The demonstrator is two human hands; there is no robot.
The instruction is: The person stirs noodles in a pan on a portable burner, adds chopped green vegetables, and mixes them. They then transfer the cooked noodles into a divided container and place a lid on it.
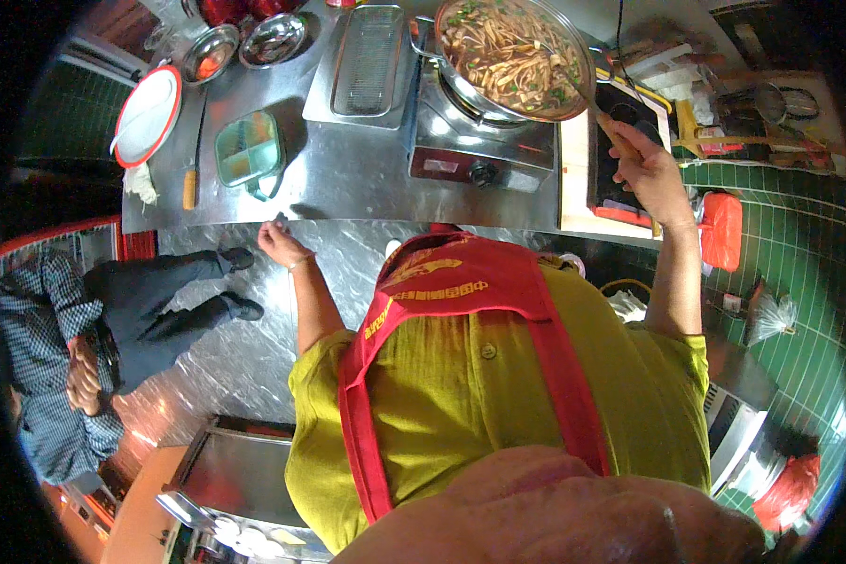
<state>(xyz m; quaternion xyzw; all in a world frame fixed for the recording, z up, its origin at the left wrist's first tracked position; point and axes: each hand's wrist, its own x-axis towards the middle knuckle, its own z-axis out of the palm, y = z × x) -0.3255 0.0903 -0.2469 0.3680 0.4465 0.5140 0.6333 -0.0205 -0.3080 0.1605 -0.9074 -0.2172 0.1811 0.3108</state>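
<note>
My right hand (645, 173) grips the wooden handle (619, 135) of a utensil that reaches over the pot's rim; its far end is hidden in the food. The wide metal pot (433, 37) holds brown strips, perhaps sliced mushrooms or noodles, with chopped green bits in dark liquid. Under it stands a portable gas stove (483, 158) with a black knob at its front. At the front edge of the steel table (352, 190), my left hand (282, 243) has its fingers drawn together by a small dark thing too unclear to name.
Left on the table are a divided green spice box (248, 149), a wooden-handled knife (191, 189), a red-rimmed white plate (146, 116) and metal bowls (273, 40). A wire rack on a tray (368, 63) lies beside the stove. A person in a checked shirt (56, 331) is at left.
</note>
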